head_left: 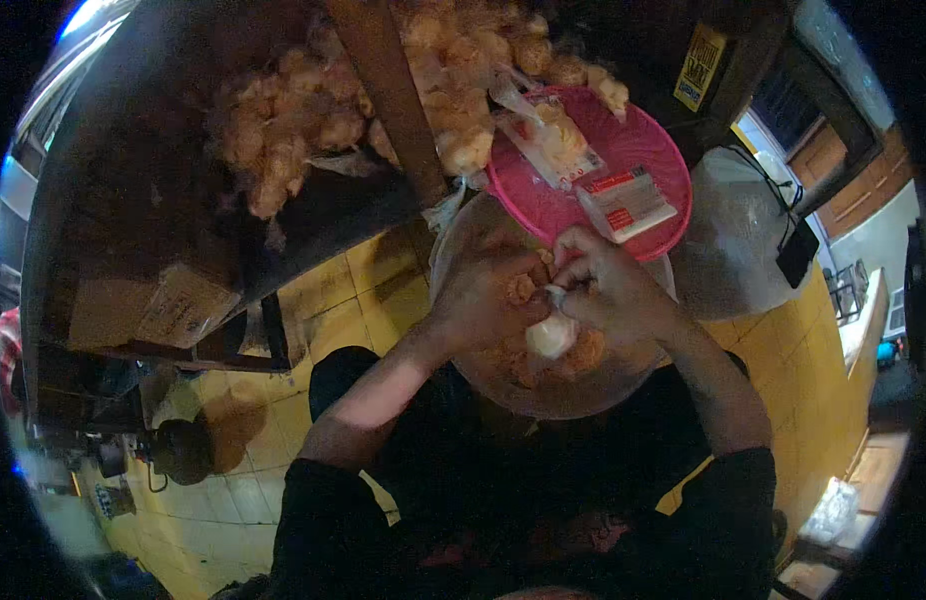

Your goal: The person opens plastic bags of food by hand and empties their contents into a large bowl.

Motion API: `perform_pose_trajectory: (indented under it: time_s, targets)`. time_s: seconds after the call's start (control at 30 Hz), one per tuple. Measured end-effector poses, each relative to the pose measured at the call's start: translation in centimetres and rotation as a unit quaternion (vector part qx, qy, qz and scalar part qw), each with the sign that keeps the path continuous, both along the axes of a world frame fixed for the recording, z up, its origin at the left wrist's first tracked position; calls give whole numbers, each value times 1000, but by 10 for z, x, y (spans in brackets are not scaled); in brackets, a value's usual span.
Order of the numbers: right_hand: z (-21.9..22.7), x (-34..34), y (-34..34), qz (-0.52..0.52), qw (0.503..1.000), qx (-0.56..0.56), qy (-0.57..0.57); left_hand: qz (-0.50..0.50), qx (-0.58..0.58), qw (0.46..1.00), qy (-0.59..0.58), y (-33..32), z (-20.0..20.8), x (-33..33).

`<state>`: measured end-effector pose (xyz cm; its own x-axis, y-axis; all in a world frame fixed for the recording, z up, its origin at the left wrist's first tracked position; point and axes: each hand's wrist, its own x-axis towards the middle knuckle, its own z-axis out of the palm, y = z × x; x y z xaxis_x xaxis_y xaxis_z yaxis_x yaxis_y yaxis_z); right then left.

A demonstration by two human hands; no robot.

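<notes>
Over a wide round tub (518,402) between my knees, my left hand (488,295) and my right hand (608,285) meet with fingers closed in a pinch. Between them is a twisted whitish strip that looks like the neck of a small clear plastic bag (556,290). A pale, shiny rounded patch hangs just below the fingertips; whether it is part of the bag I cannot tell. Orange-brown crisp pieces (523,365) lie in the tub beneath my hands. The fingertips partly hide what they grip.
On the tub's far right rests a pink round tray (675,200), bearing a pack of plastic bags (628,203) and a snack in clear plastic (563,145). Many filled bags (293,130) heap on the dark table behind a post (388,90). A cardboard box (188,305) sits left.
</notes>
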<state>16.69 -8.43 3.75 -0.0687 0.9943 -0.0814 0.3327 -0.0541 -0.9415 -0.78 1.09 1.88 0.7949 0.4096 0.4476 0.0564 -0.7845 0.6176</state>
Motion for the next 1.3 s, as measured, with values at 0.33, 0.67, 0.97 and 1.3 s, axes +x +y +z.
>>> perform_pose_trajectory:
  time_s: [0.33, 0.67, 0.97, 1.3]
  targets:
    - [-1, -13, -7, -19, 836, 347, -425, 70, -229, 971, -28, -10, -13, 0]
    - [3, -5, -8, -72, 977, 114, -163, 2, -200, 973, -115, -7, -21, 9]
    - [-22, 22, 2, -186, 962, 82, 181, -14, 101, 995, -1, -24, -15, 16]
    - [1, 51, 0, -128, 979, 133, -83, 275, -163, 947, 27, 41, 32, -67]
